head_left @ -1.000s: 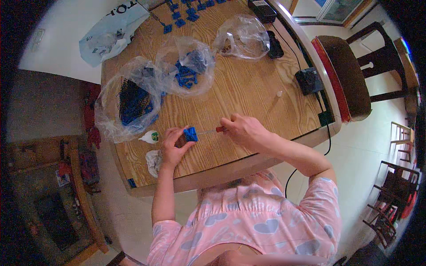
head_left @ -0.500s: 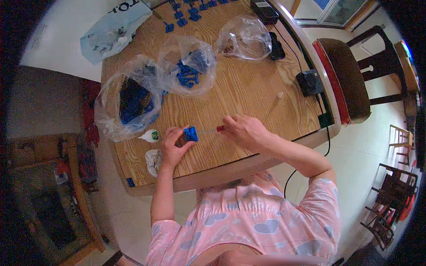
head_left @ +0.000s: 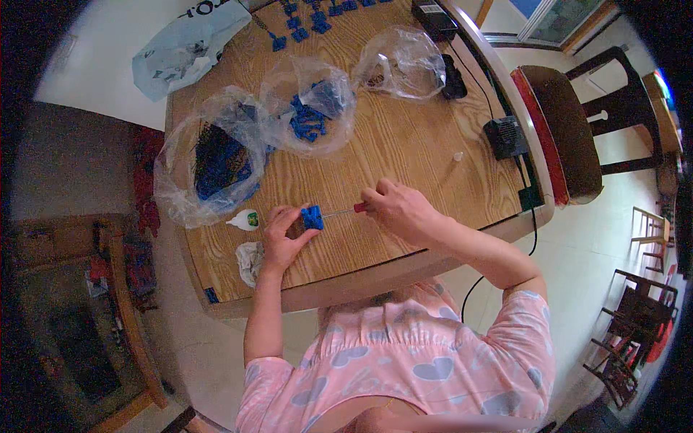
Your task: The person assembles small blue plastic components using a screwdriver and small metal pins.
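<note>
Between the fingers and thumb of my left hand [head_left: 283, 238] is a small blue plastic block [head_left: 312, 217], held just above the wooden table near its front edge. My right hand [head_left: 397, 211] grips the red handle of a screwdriver [head_left: 359, 208]. Its thin metal shaft runs left, and the tip meets the right side of the block; the exact point of contact is too small to make out. Beside my left hand lie a white squeeze bottle [head_left: 244, 220] with a green label and a crumpled white tissue [head_left: 250, 263].
Clear plastic bags hold black and blue parts [head_left: 225, 162], blue pieces [head_left: 310, 115] and small brownish bits [head_left: 377, 78]. Several blue assemblies [head_left: 296, 29] stand at the far edge. A black adapter [head_left: 505, 137] with a cord sits at the right; a chair [head_left: 559, 133] stands beyond.
Both hands keep nearly the same place. The blue block has turned slightly in my left fingers, and the view has shifted a little.
</note>
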`<state>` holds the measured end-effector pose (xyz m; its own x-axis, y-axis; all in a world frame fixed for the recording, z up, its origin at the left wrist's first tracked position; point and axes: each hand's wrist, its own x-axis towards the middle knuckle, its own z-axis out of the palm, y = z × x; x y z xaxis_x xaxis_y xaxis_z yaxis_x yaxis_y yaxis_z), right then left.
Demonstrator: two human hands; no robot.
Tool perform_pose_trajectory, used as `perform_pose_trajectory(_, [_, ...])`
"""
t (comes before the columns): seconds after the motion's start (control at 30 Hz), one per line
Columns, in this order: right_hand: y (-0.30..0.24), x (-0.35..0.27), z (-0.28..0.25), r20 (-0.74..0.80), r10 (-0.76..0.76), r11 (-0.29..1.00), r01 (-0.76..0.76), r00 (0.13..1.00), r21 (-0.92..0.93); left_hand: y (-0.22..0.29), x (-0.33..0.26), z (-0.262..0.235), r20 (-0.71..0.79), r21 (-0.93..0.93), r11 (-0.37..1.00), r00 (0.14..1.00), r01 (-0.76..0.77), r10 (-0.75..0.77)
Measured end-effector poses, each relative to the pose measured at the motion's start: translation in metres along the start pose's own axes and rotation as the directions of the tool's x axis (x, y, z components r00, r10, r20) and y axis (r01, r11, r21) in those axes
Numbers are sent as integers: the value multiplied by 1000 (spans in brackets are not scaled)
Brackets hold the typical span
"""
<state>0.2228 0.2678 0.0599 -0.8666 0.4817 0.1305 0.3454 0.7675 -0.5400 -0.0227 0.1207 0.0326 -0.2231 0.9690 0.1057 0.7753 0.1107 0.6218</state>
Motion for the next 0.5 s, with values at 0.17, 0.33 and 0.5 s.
perform_pose_trajectory(0.17, [1, -6, 7, 141, 170, 984, -177, 975, 35, 5, 5, 0, -16, -2, 999, 998, -54, 54])
perform_pose_trajectory(0.33, [-2, -3, -2, 76, 98, 993, -103, 992, 51, 3, 3, 1, -41, -30, 995, 995, -93, 92])
perform_pose_trajectory(0.5, [0, -4, 2, 124, 124, 992, -124, 984, -8, 0, 2, 2, -17, -21, 999, 999, -50, 50])
